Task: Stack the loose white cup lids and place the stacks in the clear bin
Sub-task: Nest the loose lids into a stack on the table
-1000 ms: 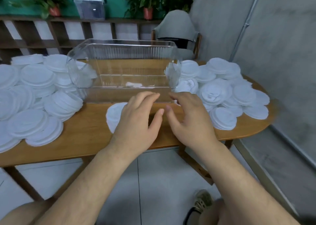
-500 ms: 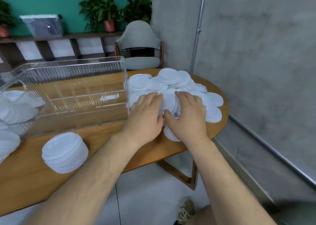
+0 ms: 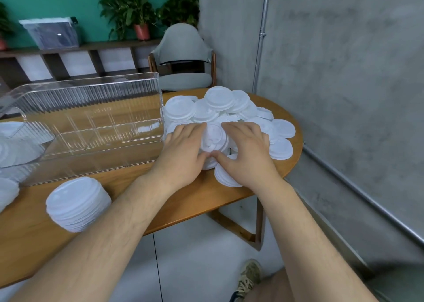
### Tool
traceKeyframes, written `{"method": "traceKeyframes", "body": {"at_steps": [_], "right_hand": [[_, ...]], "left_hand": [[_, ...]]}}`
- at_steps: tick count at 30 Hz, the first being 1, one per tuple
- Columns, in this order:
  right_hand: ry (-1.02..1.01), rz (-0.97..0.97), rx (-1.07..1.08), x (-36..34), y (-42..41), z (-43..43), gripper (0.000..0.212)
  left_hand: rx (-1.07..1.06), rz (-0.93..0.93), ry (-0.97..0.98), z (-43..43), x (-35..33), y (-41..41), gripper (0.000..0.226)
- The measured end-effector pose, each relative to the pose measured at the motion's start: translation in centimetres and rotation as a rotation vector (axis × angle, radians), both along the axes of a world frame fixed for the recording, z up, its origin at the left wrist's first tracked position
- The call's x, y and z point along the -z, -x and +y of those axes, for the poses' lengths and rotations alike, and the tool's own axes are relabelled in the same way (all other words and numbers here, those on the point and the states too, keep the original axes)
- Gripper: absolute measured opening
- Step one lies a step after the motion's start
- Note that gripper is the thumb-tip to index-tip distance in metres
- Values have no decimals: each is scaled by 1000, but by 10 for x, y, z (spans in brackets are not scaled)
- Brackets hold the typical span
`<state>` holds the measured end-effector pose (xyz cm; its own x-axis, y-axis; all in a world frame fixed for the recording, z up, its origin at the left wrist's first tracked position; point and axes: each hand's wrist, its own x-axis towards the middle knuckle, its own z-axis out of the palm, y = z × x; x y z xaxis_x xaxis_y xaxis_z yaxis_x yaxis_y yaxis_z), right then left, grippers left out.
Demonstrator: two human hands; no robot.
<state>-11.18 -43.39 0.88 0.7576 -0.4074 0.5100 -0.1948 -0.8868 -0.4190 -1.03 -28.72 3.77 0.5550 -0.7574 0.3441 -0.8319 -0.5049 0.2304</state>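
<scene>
A heap of loose white cup lids lies on the right end of the wooden table, just right of the clear bin. The bin holds no lids that I can see. My left hand and my right hand cup a clump of lids between them at the near side of the heap, with the thumbs meeting in front and the fingers curved round its sides. A neat stack of lids stands near the table's front edge on the left.
More white lids lie left of the bin, seen partly through its wall. A grey chair stands behind the table. The concrete wall runs close along the table's right end. My foot is on the floor below.
My view has swung right from the bin to the right-hand heap. Both hands moved from the table's front edge onto the heap and closed in round a clump of lids.
</scene>
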Motion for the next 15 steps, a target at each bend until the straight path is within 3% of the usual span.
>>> {"method": "traceKeyframes", "body": {"at_steps": [15], "right_hand": [[-115,-126,-503,-22,-28,104,58]], "left_hand": [[-151,14,287,161,-10,12,67]]}}
